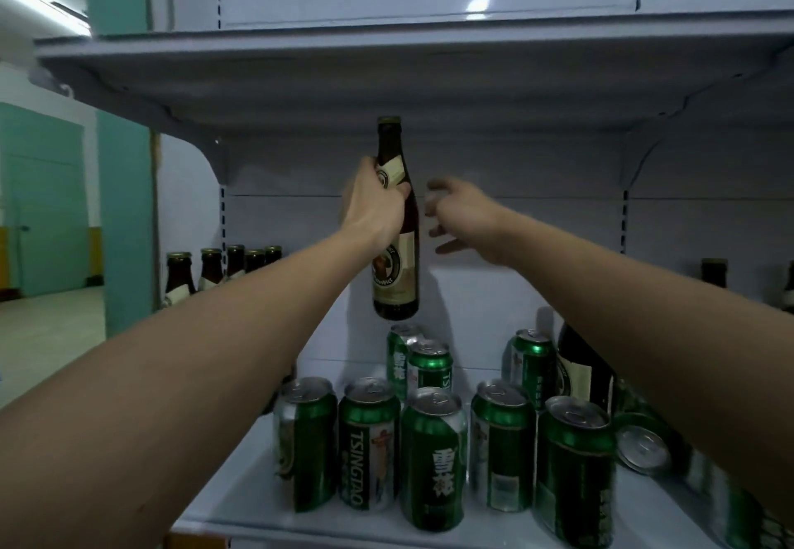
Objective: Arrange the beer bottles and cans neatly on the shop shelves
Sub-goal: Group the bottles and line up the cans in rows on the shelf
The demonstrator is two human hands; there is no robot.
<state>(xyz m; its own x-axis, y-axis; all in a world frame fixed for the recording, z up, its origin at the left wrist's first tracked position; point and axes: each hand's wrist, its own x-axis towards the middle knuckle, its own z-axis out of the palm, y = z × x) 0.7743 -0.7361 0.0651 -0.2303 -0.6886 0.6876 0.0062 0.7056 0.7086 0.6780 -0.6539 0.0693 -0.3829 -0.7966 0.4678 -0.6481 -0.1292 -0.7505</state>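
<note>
My left hand (371, 200) grips a brown beer bottle (397, 256) by its shoulder and holds it upright in the air, above the cans. Just right of the bottle, my right hand (457, 215) hovers with its fingers spread and loosely curved, holding nothing. Several green cans (434, 458) stand in a loose cluster on the white shelf (240, 501) below. One can (642, 447) lies on its side at the right. A dark bottle (586, 370) stands behind the cans, partly hidden by my right forearm.
Several brown bottles (212, 267) stand in a row at the shelf's back left. Another bottle (714, 271) shows at the far right. An upper shelf (386, 71) hangs close over the held bottle's cap. A green wall and floor lie to the left.
</note>
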